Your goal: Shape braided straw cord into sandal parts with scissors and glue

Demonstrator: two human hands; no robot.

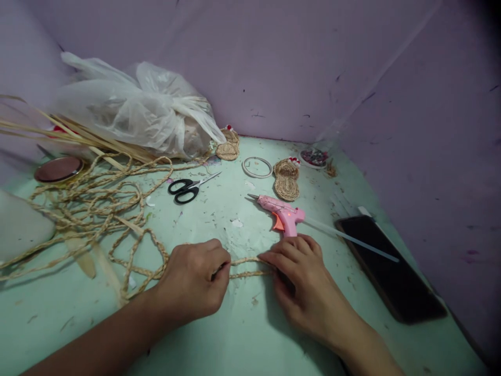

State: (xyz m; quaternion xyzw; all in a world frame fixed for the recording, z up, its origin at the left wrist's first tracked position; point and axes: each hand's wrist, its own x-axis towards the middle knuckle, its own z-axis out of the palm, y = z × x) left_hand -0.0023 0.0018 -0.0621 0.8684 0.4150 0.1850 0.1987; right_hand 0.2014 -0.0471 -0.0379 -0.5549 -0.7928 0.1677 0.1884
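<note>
Two strands of braided straw cord (249,260) run side by side between my hands, just above the pale green tabletop. My left hand (199,277) is closed in a fist around the cord. On the other side my right hand (299,271) pinches the strands, its fingertips partly hidden. Just beyond the right hand lies a pink glue gun (282,209) with a long translucent glue stick (352,240) in its back, nozzle to the left. A large loose tangle of the same braided cord (105,209) spreads over the left side of the table.
Black-handled scissors (188,190) lie ahead of my left hand. Farther back are a white ring (257,167), a small woven slipper (286,180), another slipper (228,144) and a plastic bag (144,112). A dark phone (391,269) rests at right, near the purple wall (430,146).
</note>
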